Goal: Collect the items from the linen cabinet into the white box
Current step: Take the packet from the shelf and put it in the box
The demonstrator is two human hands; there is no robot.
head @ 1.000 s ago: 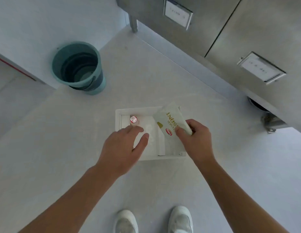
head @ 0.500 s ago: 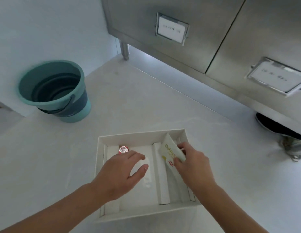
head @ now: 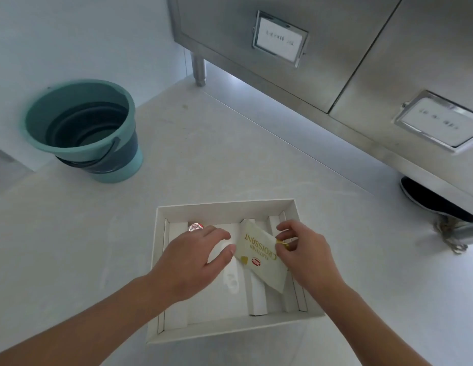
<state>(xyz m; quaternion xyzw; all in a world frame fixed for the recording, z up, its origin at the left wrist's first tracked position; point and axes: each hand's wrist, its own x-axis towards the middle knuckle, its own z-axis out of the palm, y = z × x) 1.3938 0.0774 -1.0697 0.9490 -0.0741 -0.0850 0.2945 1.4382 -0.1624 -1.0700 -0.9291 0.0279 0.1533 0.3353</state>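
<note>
Croissant packet (head: 261, 257) lay slantwise — far-left to near-right — inside the white box (head: 225, 207), pinched by the right hand (head: 306, 254); left hand (head: 193, 262) slack, empty, just left.

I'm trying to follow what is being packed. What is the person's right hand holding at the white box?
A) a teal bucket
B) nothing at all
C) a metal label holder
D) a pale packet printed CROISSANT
D: the right hand pinches the edge of the pale croissant packet, which lies tilted inside the white box. The teal bucket stands apart, off to the left.
</note>
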